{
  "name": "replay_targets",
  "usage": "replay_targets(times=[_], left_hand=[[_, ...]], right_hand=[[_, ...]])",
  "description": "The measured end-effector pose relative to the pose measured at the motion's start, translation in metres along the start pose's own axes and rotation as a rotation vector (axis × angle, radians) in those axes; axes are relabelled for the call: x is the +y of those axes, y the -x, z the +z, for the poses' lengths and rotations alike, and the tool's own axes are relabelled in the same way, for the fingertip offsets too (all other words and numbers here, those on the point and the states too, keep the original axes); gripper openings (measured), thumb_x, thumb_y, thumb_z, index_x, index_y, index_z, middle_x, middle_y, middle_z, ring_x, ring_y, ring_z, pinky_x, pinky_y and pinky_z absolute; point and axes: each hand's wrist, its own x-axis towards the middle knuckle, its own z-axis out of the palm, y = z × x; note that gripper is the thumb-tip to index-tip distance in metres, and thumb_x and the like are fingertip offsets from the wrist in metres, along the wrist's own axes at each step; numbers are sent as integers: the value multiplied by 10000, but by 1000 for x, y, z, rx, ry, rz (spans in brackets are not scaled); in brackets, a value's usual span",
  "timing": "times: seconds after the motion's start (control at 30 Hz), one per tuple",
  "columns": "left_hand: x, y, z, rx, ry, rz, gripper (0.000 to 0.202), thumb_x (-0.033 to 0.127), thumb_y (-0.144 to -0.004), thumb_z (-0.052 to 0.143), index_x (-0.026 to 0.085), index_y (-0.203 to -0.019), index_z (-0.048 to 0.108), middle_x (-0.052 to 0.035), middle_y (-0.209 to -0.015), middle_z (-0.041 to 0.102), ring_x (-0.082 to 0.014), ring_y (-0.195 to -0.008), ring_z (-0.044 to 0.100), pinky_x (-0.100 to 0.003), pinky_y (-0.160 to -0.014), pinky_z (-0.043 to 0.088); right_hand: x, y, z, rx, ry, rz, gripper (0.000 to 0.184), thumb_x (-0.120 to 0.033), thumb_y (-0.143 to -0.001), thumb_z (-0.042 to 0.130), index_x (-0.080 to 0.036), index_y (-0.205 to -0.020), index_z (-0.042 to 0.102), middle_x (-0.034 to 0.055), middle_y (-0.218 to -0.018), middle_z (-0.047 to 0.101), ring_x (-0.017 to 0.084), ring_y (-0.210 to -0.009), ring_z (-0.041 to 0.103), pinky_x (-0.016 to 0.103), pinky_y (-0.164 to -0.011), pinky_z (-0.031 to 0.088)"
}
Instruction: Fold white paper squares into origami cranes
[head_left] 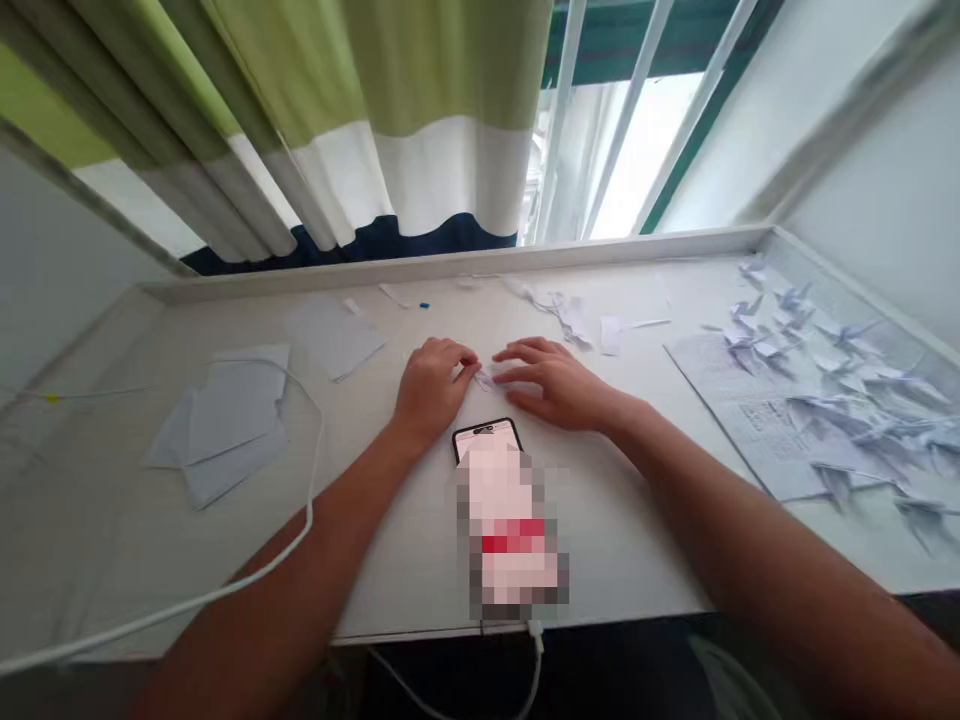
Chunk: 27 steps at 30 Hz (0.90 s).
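Observation:
A small folded piece of white paper (484, 379) lies on the white desk (420, 560) between my hands. My left hand (435, 385) pinches its left side between thumb and forefinger. On its other side, my right hand (555, 382) is open, fingers apart and curved toward the paper, the tips close to it. Whether those tips touch it I cannot tell. Just below my hands lies a phone (487, 440), its screen lit and mostly blurred out.
Many folded paper cranes (847, 350) cover the right side, some on a printed sheet (750, 430). Loose white sheets (232, 415) lie left, with another stack (337, 335) behind. Paper scraps (574, 320) and a tiny blue piece (424, 305) lie farther back. A white cable (319, 450) crosses my left forearm.

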Motion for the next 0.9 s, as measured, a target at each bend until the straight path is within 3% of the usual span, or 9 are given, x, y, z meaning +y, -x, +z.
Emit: replay_targets(times=[0.1,0.2,0.27,0.37,0.43,0.5,0.6,0.77,0.9], left_hand=[[3,7,-4,-67,90,58,84,216,-938,663,209,-916,744,-52,-900,761,-225,-882,677,-391,-843,544],[2,10,-8,-223,118,106,125,251,-945,659,238,-974,780,-55,-1029,791,-234,-993,696,-408,-925,545],[0,9,-11,-286,130,111,150,252,-953,649,252,-985,796,-46,-1073,803,-236,-1038,707,-420,-966,535],[-5,5,-15,-346,136,140,178,274,-966,644,268,-1046,802,-28,-1128,809,-237,-1111,709,-434,-1020,509],[-7,3,-17,-368,111,155,186,297,-969,648,281,-1074,801,-19,-1145,809,-239,-1143,706,-443,-1042,491],[-8,2,-18,-381,85,161,181,313,-973,648,290,-1058,805,-14,-1148,810,-241,-1164,705,-452,-1056,475],[-8,2,-20,-415,71,170,178,339,-981,644,296,-1037,807,-9,-1172,804,-244,-1199,693,-466,-1068,456],[-9,1,-25,-465,32,193,195,392,-970,670,295,-1084,795,-18,-1262,772,-269,-1283,636,-507,-1093,417],[-14,1,-26,-464,-17,230,208,381,-986,651,308,-1121,792,-18,-1345,728,-275,-1346,570,-508,-1111,402]], right_hand=[[-9,1,0,-1,46,26,321,-322,-1012,584,-241,-1283,736,100,-1311,707,323,-1213,595,550,-1091,441],[-17,2,-2,8,85,40,363,-404,-1010,588,-208,-1272,747,143,-1195,720,335,-1123,607,549,-1029,485],[-19,2,-3,4,80,37,362,-386,-1011,588,-185,-1265,751,155,-1165,720,334,-1097,612,544,-1008,504],[-13,3,-4,31,50,-3,288,-294,-1010,587,-201,-1203,779,141,-1292,704,347,-1238,578,553,-1073,474],[-6,3,-4,37,8,-48,270,-224,-1005,581,-223,-1187,781,106,-1368,692,331,-1337,545,550,-1129,436],[1,2,-3,39,-26,-62,277,-191,-1000,586,-240,-1200,772,84,-1322,728,300,-1299,594,532,-1125,442],[6,1,-1,66,-24,-47,246,-207,-996,615,-252,-1170,782,72,-1216,771,283,-1202,652,510,-1073,474],[3,0,3,82,16,-91,203,-246,-1003,634,-263,-1108,807,70,-1152,773,292,-1217,630,507,-1061,473],[1,-2,6,111,25,-113,182,-242,-996,648,-251,-1064,817,81,-1269,735,304,-1344,556,507,-1112,441]])
